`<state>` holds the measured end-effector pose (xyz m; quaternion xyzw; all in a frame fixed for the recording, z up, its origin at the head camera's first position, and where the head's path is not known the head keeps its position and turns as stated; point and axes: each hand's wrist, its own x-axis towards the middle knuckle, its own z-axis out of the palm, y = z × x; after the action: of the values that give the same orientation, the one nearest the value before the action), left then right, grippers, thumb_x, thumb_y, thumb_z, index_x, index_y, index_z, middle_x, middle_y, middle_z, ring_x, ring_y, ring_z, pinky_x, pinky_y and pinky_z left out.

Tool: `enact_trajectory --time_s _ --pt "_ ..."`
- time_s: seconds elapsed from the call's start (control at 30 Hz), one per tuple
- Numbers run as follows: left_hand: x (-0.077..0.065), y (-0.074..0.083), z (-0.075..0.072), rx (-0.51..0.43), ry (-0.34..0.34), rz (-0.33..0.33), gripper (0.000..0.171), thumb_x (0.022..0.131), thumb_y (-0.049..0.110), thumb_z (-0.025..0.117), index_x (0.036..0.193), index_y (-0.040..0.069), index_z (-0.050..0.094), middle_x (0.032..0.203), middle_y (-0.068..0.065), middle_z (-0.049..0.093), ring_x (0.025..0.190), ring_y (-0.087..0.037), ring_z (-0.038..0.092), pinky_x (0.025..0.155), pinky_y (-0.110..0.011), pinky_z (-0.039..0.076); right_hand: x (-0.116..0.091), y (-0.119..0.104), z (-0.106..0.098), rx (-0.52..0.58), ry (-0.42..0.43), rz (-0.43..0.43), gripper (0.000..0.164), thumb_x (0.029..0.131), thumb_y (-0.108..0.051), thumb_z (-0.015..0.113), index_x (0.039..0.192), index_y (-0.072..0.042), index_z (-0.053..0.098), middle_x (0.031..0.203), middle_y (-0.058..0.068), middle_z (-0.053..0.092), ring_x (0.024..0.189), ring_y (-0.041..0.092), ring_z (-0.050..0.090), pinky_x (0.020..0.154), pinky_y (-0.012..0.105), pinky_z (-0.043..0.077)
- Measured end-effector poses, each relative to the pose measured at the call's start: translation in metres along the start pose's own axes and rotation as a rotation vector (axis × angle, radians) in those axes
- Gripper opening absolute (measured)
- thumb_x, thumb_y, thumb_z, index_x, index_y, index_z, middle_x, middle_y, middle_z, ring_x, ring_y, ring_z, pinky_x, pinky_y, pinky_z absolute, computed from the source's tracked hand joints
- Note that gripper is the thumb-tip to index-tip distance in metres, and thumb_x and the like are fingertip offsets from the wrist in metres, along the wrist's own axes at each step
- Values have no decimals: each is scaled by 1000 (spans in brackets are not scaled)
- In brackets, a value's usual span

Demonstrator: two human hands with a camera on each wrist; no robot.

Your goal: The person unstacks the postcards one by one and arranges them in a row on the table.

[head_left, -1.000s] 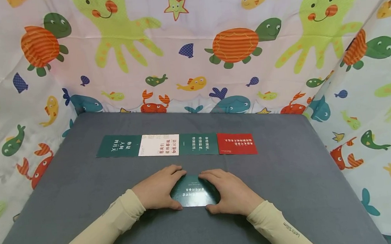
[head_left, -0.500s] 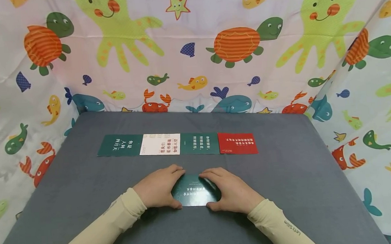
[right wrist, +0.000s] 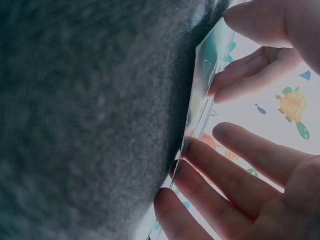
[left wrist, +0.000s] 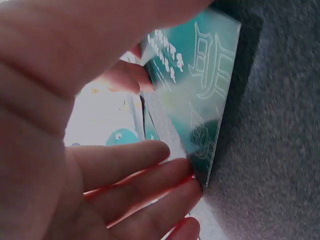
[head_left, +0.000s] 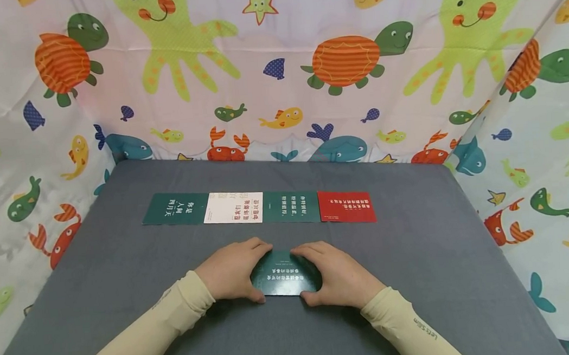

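Observation:
In the head view, a glossy green card (head_left: 285, 280) printed with white characters is held between my two hands near the middle of the table. My left hand (head_left: 234, 272) grips its left side, thumb at the near edge and fingers at the far edge. The right hand (head_left: 341, 277) grips the opposite side in the same way. In the left wrist view, white line drawings show on the card (left wrist: 200, 90), and the fingertips touch one corner. The right wrist view shows the card (right wrist: 207, 65) almost edge-on, slightly off the cloth.
Beyond the hands lies a row of cards: a green card (head_left: 175, 208), a white card (head_left: 233, 209), another green card (head_left: 290, 206) and a red card (head_left: 347, 206). They sit edge to edge on the grey tablecloth (head_left: 416, 245). A sea-animal curtain (head_left: 236, 34) surrounds the table.
The bright glare on the held card has faded, so its characters read more clearly; it seems slightly tilted. Both hands keep nearly the same place, and the row of cards lies unchanged.

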<state>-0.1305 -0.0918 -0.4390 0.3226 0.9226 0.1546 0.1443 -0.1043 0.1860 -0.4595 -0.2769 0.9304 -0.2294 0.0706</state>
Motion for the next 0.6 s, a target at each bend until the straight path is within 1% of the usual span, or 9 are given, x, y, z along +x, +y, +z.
enact_trajectory --time_s 0.1,0.23,0.37,0.6 --pt "0 -1 0 7 10 -2 101 71 47 101 154 8 58 147 -7 64 122 -27 69 107 -47 58 0 1 0 -5 7 -9 82 77 -46 92 151 -25 62 146 -10 64 133 10 58 112 39 56" --pt "1 0 0 3 14 18 99 71 46 101 153 9 60 140 -6 65 115 -21 67 103 -43 59 0 1 -1 -1 6 -5 83 77 -46 92 151 -25 61 146 -9 63 133 11 58 112 39 57" --pt "3 0 2 -12 26 29 99 71 46 102 153 10 60 134 -3 63 111 -16 63 99 -39 60 0 1 -2 9 8 4 83 77 -46 93 151 -24 61 146 -9 64 132 11 58 112 40 57" --pt "2 -3 5 -31 46 25 97 70 49 101 151 12 62 128 0 59 108 -13 54 92 -35 59 0 3 -3 27 -5 8 83 78 -45 92 152 -26 60 147 -9 63 133 10 57 112 38 57"
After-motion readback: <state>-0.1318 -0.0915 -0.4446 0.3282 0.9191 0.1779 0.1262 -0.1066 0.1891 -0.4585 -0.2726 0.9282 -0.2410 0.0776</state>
